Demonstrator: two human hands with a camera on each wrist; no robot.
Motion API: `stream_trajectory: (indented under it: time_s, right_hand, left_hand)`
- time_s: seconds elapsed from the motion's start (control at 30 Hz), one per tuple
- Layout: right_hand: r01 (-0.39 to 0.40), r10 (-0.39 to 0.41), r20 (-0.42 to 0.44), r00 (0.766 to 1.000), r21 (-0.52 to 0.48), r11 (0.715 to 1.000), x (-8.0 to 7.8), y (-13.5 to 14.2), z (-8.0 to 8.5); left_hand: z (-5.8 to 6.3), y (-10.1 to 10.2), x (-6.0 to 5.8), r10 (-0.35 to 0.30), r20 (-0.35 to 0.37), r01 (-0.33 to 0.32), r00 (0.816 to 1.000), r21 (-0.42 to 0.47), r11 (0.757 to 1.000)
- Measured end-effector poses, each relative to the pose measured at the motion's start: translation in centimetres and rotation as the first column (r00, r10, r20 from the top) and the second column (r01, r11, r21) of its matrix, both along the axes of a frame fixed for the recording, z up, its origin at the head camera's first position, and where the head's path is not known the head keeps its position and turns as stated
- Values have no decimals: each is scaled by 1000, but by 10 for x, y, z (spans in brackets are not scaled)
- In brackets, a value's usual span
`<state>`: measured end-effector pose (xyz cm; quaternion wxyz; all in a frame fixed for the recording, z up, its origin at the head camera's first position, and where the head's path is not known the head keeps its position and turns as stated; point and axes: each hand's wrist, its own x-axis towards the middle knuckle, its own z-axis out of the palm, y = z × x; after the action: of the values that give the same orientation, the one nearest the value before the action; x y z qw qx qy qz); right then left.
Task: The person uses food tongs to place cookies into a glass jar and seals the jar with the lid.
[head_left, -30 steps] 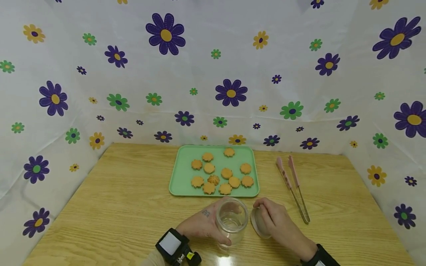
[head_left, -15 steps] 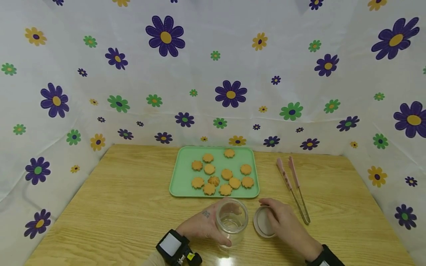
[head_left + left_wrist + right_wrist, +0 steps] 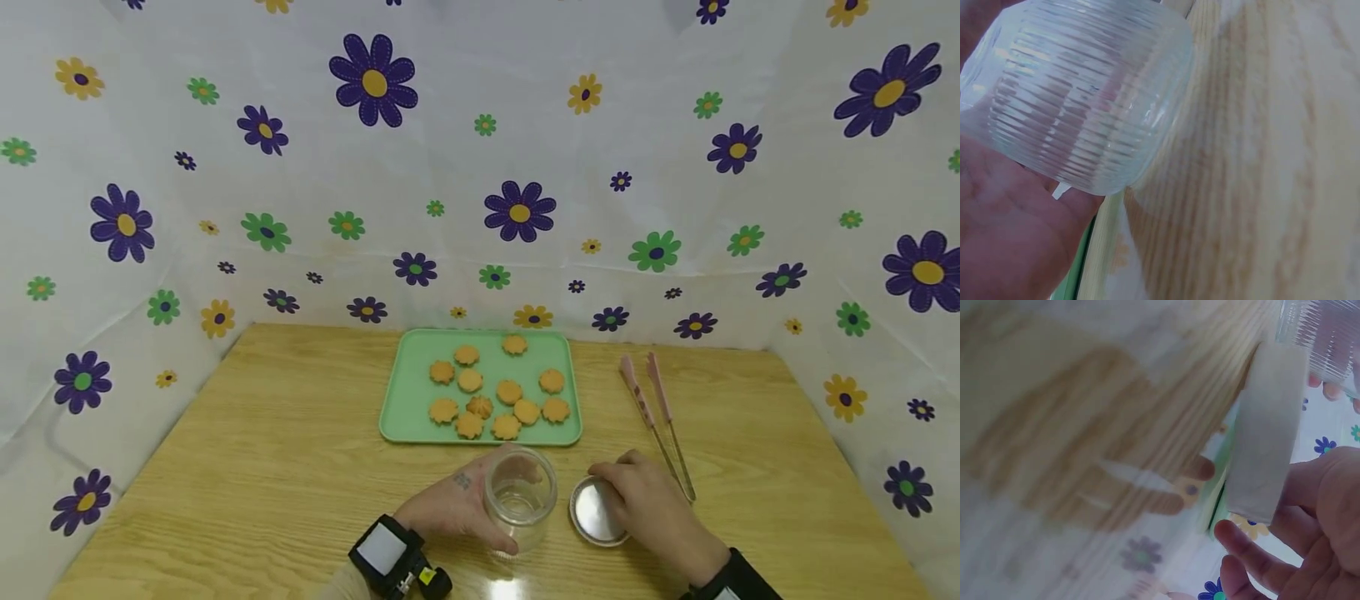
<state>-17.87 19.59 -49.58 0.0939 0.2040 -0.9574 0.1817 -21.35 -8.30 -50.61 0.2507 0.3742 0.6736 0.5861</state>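
Observation:
A clear glass jar (image 3: 521, 497) stands upright and uncovered near the front of the table. My left hand (image 3: 457, 508) holds it from the left, the thumb on the near side and fingers round the far side. In the left wrist view the ribbed wall of the jar (image 3: 1091, 94) lies against the palm. Just right of the jar is a round lid (image 3: 596, 511) with a shiny silver face up. My right hand (image 3: 651, 504) pinches its right edge. In the right wrist view the lid (image 3: 1267, 434) shows its pale side, and the other fingers (image 3: 1257, 556) are spread loosely.
Behind the jar lies a green tray (image 3: 408, 367) with several flower-shaped cookies (image 3: 509, 392). Pink-tipped metal tongs (image 3: 663, 421) lie to the right, just beyond the right hand. A flower-print cloth (image 3: 450, 167) hangs round the wooden table (image 3: 262, 442).
My right hand has tilted and turned the lid, so its dull grey face gives way to a shiny one. The left hand and the jar stay in place.

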Motion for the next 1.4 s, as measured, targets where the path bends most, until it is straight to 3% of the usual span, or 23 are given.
stream_trajectory:
  time_s: [0.17,0.6,0.8,1.0,1.17,1.23,1.3,1.4]
  right_hand:
    - [-14,17,-41,999,59,998,-1,1,-1]
    - [-50,56,-49,997,120,992,-7,-2,2]
    - [-93,93,-30,995,-15,996,-14,5,7]
    - [42,-52,-106,993,-92,995,-27,32,19]
    - [115,-137,-262,955,-101,988,-42,52,23]
    - [154,-171,-285,943,-80,985,-48,58,22]
    - [202,-209,-228,951,-54,978,-51,61,21]
    - [266,-266,-49,963,3,964,-53,64,18]
  left_hand:
    - [-2,0,1,-1,4,1,1000,-24,1000]
    - [-2,-1,0,15,4,-15,1000,-32,999]
    - [-4,-1,1,14,28,-14,1000,1,1000]
    - [-3,1,0,28,-11,-28,1000,-26,999]
    - [1,2,0,31,-15,-31,999,-24,999]
    - [2,2,1,34,-13,-35,999,-23,999]
    - [2,1,2,41,-17,-42,999,-29,999]
    - [0,1,4,48,-23,-49,999,-41,998]
